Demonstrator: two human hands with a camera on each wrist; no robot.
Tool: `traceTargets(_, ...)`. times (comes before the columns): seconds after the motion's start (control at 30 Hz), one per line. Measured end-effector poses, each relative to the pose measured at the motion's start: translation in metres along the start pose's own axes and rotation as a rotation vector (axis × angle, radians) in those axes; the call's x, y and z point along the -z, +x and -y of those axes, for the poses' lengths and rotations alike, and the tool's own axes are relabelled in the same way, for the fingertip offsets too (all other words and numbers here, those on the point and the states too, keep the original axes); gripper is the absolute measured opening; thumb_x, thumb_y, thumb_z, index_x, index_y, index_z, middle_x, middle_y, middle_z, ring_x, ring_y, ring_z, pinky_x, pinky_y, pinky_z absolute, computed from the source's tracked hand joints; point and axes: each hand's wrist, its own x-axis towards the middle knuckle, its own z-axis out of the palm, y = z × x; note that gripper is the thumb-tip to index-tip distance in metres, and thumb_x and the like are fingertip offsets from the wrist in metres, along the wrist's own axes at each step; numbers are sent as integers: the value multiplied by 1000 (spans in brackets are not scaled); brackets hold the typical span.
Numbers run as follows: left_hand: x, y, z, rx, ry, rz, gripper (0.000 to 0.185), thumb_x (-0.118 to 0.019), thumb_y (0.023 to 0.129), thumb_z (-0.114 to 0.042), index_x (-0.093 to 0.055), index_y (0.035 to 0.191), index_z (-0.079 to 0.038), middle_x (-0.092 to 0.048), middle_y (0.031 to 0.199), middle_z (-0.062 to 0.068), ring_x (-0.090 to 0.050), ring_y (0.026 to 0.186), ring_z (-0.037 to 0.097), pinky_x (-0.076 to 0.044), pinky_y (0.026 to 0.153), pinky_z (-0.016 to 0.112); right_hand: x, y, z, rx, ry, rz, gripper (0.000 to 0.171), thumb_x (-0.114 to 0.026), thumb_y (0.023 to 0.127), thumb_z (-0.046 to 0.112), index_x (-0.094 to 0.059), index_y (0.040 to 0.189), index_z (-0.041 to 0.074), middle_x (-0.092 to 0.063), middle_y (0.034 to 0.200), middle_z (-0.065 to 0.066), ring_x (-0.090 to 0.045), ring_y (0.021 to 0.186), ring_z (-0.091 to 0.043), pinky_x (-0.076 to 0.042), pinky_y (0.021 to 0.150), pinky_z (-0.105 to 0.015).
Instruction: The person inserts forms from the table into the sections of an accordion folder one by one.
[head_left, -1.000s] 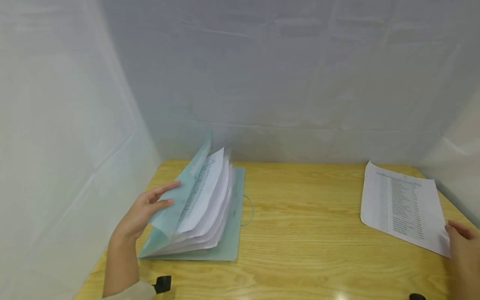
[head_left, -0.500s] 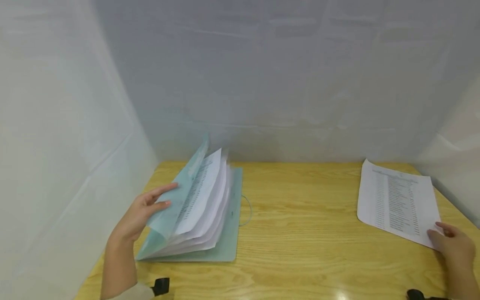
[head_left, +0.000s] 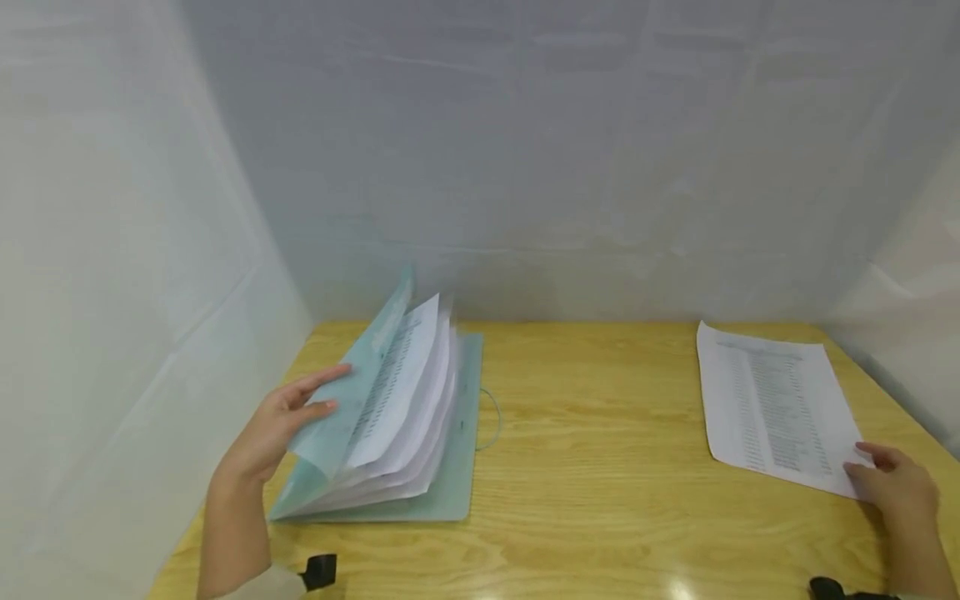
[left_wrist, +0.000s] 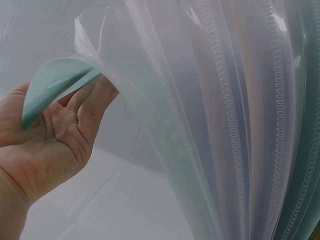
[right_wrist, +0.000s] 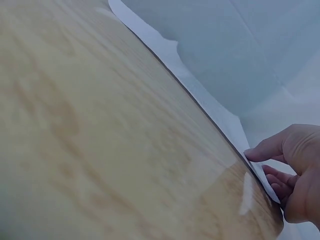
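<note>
On the left of the table a pale green display book [head_left: 461,467] stands partly spread, its cover raised and its clear pockets fanned out with printed sheets inside. My left hand [head_left: 270,429] holds the raised cover by its outer edge, thumb on the inner side. In the left wrist view the cover [left_wrist: 60,82] curls into the palm of that hand, beside the fanned pockets [left_wrist: 225,120]. Far to the right, my right hand [head_left: 896,487] pinches the near right corner of a printed paper sheet [head_left: 780,408]. From the right wrist, the sheet [right_wrist: 192,82] shows edge-on, low over the tabletop.
The wooden table [head_left: 592,467] stretches between the display book and the sheet. A thin elastic loop [head_left: 497,417] sticks out from the book's right edge. Whitish sheeting [head_left: 525,167] hangs behind the table and at both sides.
My right hand has come in leftward from the right edge, carrying the paper sheet a little to the left. My left hand keeps its hold on the cover, nearly still.
</note>
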Motion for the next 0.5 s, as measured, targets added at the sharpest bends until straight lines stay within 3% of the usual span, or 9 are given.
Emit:
traceTargets(0.3,-1,0,-4,5,6,-2,47,-56,93,-16,-42,136,0,-34,143,12,-9,135,30,-8,98,63,2,-4,1,-33,37,45,55,-56,88,14,-35,133,-7,-28,133,-35,-26,118,-49,-20,95,-56)
traceTargets(0.5,-1,0,-5,12,5,-6,47,-56,93,-16,-42,136,-1,-34,143,12,-9,135,30,-8,99,62,4,0,-1,13,12,128,54,-57,89,17,-37,132,-7,-23,136,-35,-22,121,-51,-20,95,-58)
